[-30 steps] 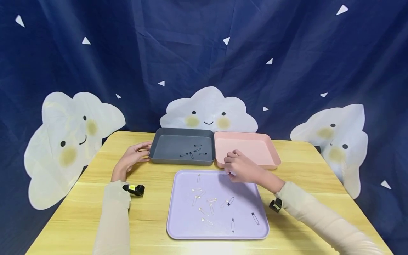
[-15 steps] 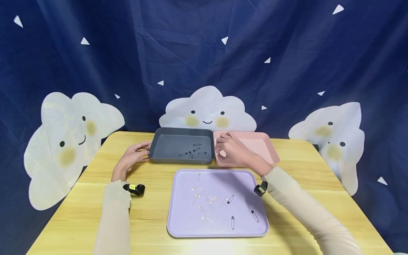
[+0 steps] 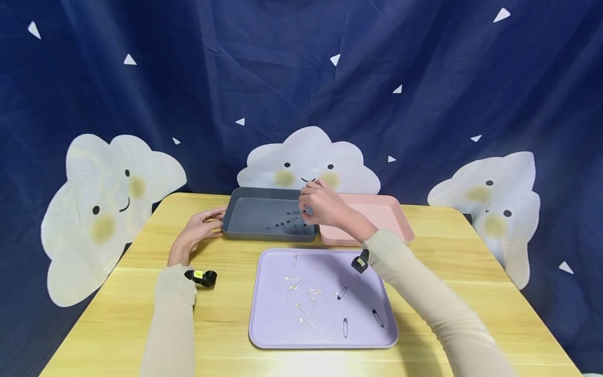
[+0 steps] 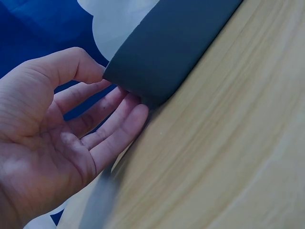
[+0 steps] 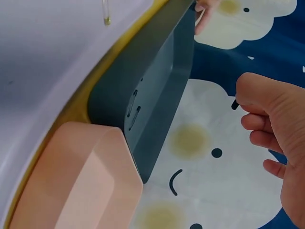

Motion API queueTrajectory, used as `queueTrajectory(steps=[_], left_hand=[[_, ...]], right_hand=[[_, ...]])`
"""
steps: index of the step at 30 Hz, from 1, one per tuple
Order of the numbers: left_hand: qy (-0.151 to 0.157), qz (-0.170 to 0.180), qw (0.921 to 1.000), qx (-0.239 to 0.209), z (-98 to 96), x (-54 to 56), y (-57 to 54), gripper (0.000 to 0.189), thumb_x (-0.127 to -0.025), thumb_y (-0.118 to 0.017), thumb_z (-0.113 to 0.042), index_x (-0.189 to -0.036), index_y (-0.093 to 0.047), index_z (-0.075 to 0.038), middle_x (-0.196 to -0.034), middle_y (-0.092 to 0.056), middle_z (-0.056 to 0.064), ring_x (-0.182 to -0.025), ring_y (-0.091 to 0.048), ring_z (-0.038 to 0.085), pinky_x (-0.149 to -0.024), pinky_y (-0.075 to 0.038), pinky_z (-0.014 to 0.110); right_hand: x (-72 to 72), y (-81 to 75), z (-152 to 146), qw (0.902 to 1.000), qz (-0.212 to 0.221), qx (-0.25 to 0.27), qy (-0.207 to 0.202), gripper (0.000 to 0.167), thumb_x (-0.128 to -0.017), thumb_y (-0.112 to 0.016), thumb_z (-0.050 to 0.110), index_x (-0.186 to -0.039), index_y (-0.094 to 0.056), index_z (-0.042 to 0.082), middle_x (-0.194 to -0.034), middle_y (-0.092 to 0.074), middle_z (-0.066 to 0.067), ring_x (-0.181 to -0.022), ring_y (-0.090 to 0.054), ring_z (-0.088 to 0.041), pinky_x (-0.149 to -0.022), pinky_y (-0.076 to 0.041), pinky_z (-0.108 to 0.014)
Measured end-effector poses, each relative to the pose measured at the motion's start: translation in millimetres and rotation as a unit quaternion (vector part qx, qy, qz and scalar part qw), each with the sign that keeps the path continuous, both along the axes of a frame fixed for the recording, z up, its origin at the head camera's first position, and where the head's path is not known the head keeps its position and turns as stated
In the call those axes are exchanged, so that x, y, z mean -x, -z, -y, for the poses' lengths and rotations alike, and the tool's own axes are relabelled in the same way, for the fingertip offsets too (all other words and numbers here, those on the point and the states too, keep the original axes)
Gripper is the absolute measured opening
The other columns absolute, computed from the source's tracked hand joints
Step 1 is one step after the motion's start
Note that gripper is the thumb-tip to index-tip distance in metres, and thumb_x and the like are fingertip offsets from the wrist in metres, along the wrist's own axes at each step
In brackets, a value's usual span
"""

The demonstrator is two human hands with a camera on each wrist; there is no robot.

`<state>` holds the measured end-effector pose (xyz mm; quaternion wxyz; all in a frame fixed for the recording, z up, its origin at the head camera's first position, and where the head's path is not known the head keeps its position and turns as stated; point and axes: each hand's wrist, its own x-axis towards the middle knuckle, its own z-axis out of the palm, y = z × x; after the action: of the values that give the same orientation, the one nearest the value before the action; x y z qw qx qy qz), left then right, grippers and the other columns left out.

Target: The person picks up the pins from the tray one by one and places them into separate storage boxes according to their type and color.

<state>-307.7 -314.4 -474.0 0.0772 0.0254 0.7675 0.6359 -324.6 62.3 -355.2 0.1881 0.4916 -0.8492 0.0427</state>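
My right hand [image 3: 322,205] is raised over the right end of the dark grey tray [image 3: 254,235]. In the right wrist view, its thumb and forefinger pinch a black safety pin [image 5: 235,104]; only one end shows, the rest hidden by the fingers. Several black safety pins [image 3: 283,227] lie inside the grey tray, toward its right. At the tray's left end, my left hand [image 3: 198,230] rests with relaxed fingers against the outer wall, thumb tip at the rim in the left wrist view. On the lilac tray [image 3: 268,337] are several gold safety pins [image 3: 314,291] and three black ones.
A pink tray [image 3: 377,212] stands right beside the grey one, partly behind my right forearm. All trays are on a wooden table [image 3: 216,324]. A blue curtain [image 3: 282,78] with printed clouds hangs behind the far edge.
My right hand has moved left and away from me, from the lilac tray's far edge past the pink tray to over the grey tray. The left hand has stayed at the grey tray's end.
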Motion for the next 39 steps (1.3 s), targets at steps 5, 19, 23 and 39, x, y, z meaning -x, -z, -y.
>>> queueTrajectory(steps=[5,19,23,39], left_hand=[[0.001,0.000,1.0000,-0.005,-1.2,0.6,3.6,0.056,-0.102,-0.053,-0.002,-0.156,-0.037,0.000,-0.150,-0.042,0.031,-0.105,-0.065,0.007,-0.088,-0.058,0.026],[-0.005,0.006,1.0000,-0.005,0.2,1.9,3.4,0.057,-0.103,-0.053,-0.003,-0.157,-0.037,-0.002,-0.153,-0.041,0.030,-0.106,-0.065,0.006,-0.088,-0.058,0.026],[-0.006,0.008,0.9999,-0.002,1.6,1.2,2.8,0.057,-0.103,-0.053,-0.004,-0.157,-0.037,-0.003,-0.154,-0.041,0.029,-0.106,-0.065,0.006,-0.088,-0.058,0.026],[-0.009,0.002,0.9999,-0.009,-0.8,2.0,3.3,0.057,-0.102,-0.055,-0.004,-0.156,-0.037,-0.001,-0.151,-0.041,0.031,-0.106,-0.065,0.007,-0.086,-0.059,0.026]], right_hand=[[11.6,6.1,10,0.9993,-0.037,-0.002,0.002,0.009,-0.080,-0.075,0.011,-0.076,-0.068,0.015,-0.082,-0.063,-0.001,-0.085,-0.049,-0.022,-0.086,-0.037,-0.040],[44.0,25.1,29,0.9973,-0.064,0.022,0.029,0.010,-0.083,-0.074,0.011,-0.076,-0.066,0.013,-0.082,-0.061,-0.001,-0.085,-0.048,-0.023,-0.088,-0.038,-0.041],[49.4,27.9,35,0.9971,-0.066,0.015,0.034,0.009,-0.083,-0.074,0.011,-0.077,-0.067,0.013,-0.084,-0.062,-0.001,-0.088,-0.050,-0.024,-0.091,-0.040,-0.042],[57.9,48.8,55,0.9970,-0.046,-0.032,0.054,0.007,-0.088,-0.074,0.018,-0.084,-0.071,0.013,-0.091,-0.061,-0.003,-0.090,-0.049,-0.023,-0.089,-0.039,-0.041]])
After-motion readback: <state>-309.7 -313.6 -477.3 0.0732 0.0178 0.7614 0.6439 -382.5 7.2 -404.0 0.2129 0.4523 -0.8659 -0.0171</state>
